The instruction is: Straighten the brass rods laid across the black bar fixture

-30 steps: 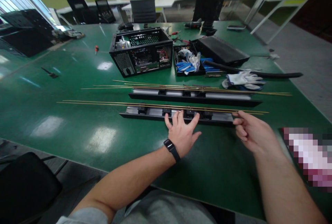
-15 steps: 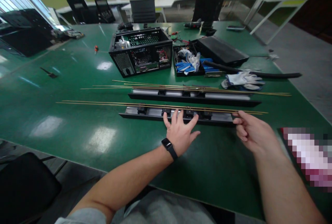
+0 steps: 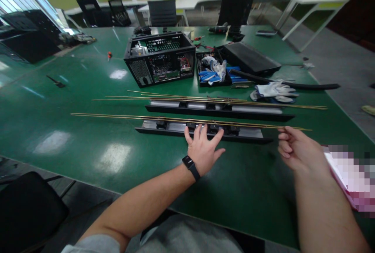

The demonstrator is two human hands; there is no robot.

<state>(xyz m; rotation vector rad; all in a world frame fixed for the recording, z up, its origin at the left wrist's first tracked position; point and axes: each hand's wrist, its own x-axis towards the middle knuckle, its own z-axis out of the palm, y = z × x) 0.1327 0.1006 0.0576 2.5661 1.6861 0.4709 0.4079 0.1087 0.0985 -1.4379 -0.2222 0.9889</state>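
Note:
Two long thin brass-coloured rods [image 3: 117, 116] run over the nearer black channel rail [image 3: 175, 132], which has several small black blocks [image 3: 161, 123] along its grey inside. My left hand [image 3: 202, 147], a dark watch on its wrist, rests at the rail's near side with fingers spread; the fingertips reach the blocks. Past the rail's right end, my right hand [image 3: 295, 147] pinches the brass rods between thumb and forefinger, its other fingers curled. Behind lies a second channel rail [image 3: 246, 111] with more brass rods [image 3: 117, 97] across it.
An open black computer case [image 3: 161, 59] stands behind the rails. Right of it are a tray with blue-white gloves [image 3: 213, 71], a black panel [image 3: 252, 57], a black tube [image 3: 310, 85] and another pair of gloves [image 3: 275, 90]. A blurred-out pink-white item [image 3: 351, 179] lies at right.
My right hand has moved right, and the nearer brass rods have slid right with it. One small block under my left fingertips sits slightly further right. My left hand has barely moved.

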